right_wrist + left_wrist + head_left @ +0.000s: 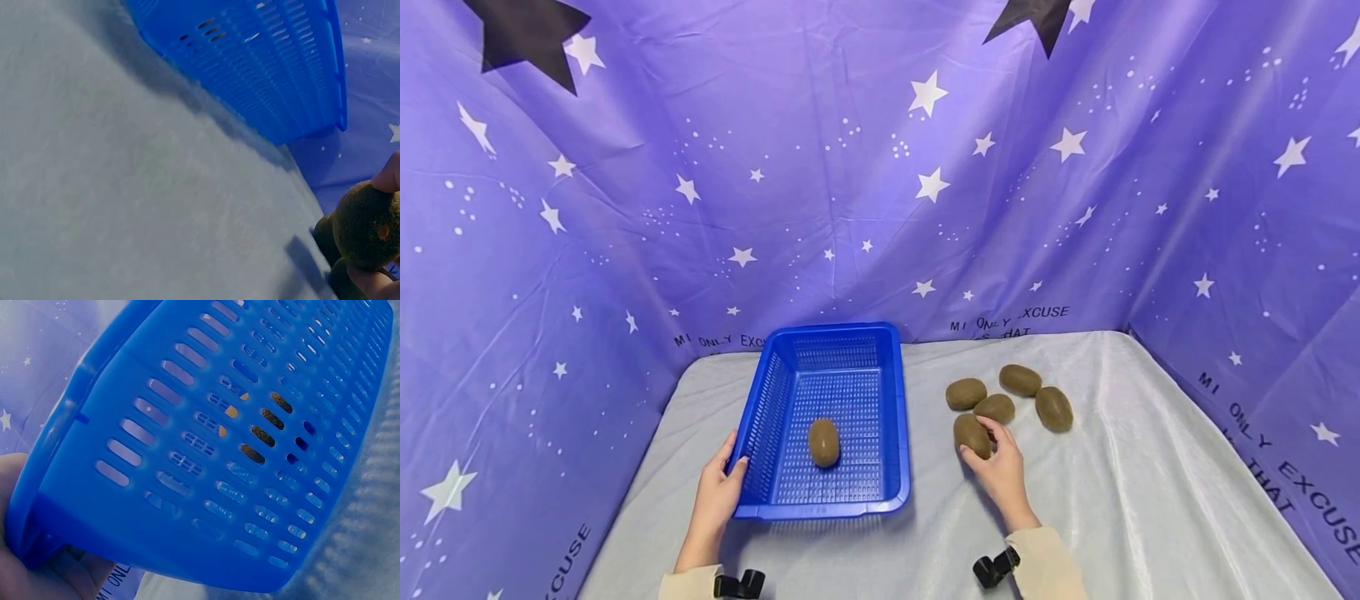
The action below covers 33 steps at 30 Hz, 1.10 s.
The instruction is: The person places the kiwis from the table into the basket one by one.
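Note:
A blue plastic basket (897, 467) with slotted walls stands on the cloth, left of centre in the head view. One brown kiwi (823, 442) lies inside it; in the left wrist view it shows through the slots. My left hand (718, 492) grips the basket's left rim, thumb on top. To the right, my right hand (1000, 471) pinches another kiwi (972, 436) between thumb and fingers; the right wrist view shows this held kiwi (365, 228) from its end. Just behind it are several more kiwis (966, 394) in a loose group.
Pale grey cloth (940, 550) covers the table. Purple star-printed curtains (850, 167) hang behind and at both sides, close to the basket's far end. Each wrist carries a small black camera mount (996, 568).

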Motion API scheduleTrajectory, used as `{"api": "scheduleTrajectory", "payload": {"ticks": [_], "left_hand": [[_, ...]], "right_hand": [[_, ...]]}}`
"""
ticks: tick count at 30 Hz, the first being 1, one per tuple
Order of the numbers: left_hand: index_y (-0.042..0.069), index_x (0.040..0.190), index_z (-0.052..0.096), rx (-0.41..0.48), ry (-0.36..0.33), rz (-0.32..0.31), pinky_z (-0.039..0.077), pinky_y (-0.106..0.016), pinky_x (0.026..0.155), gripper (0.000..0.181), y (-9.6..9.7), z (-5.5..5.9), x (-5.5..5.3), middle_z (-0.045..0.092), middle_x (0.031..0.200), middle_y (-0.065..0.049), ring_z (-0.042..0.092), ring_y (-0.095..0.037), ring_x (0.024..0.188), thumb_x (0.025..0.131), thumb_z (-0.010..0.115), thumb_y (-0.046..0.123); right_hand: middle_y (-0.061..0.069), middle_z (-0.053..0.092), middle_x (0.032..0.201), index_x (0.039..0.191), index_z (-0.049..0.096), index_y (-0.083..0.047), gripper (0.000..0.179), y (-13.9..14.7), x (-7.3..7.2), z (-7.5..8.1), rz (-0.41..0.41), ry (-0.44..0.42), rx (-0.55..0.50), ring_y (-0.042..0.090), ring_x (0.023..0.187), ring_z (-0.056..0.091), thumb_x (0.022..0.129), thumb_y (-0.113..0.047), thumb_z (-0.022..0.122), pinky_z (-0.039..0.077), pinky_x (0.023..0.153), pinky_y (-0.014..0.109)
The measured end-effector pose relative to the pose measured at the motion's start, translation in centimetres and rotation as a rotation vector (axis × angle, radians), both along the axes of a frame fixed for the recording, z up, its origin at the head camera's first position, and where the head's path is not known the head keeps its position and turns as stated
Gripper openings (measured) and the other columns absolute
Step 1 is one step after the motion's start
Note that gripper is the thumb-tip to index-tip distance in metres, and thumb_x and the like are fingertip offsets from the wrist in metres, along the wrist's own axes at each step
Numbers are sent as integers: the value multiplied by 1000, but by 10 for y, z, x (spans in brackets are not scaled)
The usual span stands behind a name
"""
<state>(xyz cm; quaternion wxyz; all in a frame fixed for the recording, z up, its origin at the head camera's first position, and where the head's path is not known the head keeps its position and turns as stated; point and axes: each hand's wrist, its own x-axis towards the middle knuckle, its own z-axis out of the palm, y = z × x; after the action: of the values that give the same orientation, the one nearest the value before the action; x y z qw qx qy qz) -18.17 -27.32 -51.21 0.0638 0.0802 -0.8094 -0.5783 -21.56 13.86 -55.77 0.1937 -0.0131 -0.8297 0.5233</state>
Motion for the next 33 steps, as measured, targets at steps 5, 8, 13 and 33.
{"api": "scheduleTrajectory", "payload": {"ticks": [5,8,13,33], "left_hand": [[-7,146,21,-4,-3,2,19,-47,113,54,-1,0,0,21,151,-25,18,-36,140,95,41,-5],[-7,146,21,4,-1,-1,18,-47,113,54,-2,1,1,21,151,-24,18,-36,140,95,41,-5],[-8,146,21,7,-1,-1,18,-46,113,54,-3,2,0,20,152,-23,17,-35,141,95,41,-5],[-8,146,21,-2,-2,-9,19,-46,112,54,-1,2,-1,21,152,-23,18,-34,140,96,42,-4]], "right_hand": [[18,55,120,123,58,-2,53,-7,2,16,62,-4,-41,34,110,53,73,-2,76,47,87,48],[17,53,122,123,57,-1,53,-13,1,27,97,0,-66,33,110,51,73,-1,75,48,85,49],[18,53,120,122,57,0,54,-23,-3,39,124,38,-85,34,111,52,71,3,75,49,85,51],[11,56,122,121,59,-7,56,-71,-2,72,319,96,-43,27,108,55,69,-3,77,53,80,42]]}}
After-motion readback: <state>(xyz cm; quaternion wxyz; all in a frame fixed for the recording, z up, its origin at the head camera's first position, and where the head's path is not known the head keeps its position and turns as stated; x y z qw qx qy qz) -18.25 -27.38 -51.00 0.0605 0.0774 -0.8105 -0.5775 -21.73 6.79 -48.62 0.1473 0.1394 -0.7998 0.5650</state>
